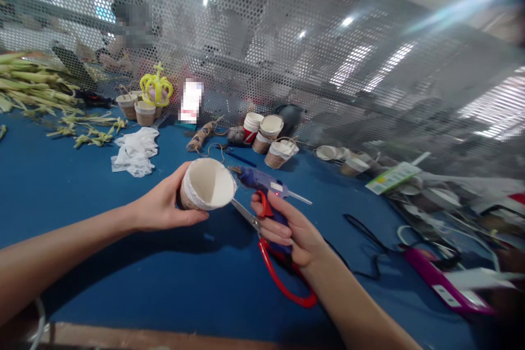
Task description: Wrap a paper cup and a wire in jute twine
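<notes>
a twine-wrapped cup (208, 185) with a white band at the rim is near the middle of the blue table (164, 279), its mouth tilted up and its pale inside in view. at the far left, small cups (145, 112) stand beside a yellow crown (156, 89). far centre, a red-and-white cup stack (252, 124), one nested in another, is beside wrapped cups (275, 154); more cups (354, 165) are at the far right.

the left hand (170, 202) is part-curled, thumb below and fingers behind, gripping the cup's side. the right hand (287, 227) is closed round the handle of a blue glue gun (262, 181), its nozzle pointing left, near the cup. red-handled scissors (275, 270) are at that hand; whether it touches them, i cannot tell.
</notes>
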